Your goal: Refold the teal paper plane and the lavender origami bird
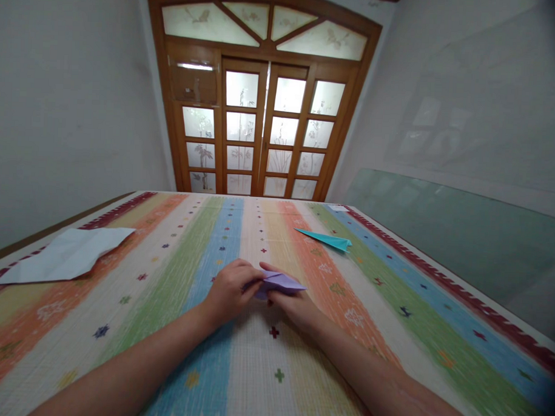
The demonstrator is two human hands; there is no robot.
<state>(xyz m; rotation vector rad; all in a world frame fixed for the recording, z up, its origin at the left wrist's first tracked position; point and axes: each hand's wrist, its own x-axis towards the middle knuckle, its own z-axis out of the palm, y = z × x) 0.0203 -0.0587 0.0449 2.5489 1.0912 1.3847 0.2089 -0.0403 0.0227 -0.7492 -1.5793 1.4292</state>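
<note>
While the left hand (pixel 229 291) and right hand (pixel 296 309) both pinch a half-folded purple paper (pixel 279 283) at the near middle of the striped desk (pixel 392 309), one teal paper plane (pixel 325 239) lies finished farther right; white paper (pixel 66 255) waits far left, unfolded.

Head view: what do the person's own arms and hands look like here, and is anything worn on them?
Both forearms enter from the bottom edge, bare as far as the frame shows: no sleeves, gloves, watch or bracelets visible. The left hand and right hand show no rings that I can make out; the fingers are partly hidden, so small details cannot be told.
</note>
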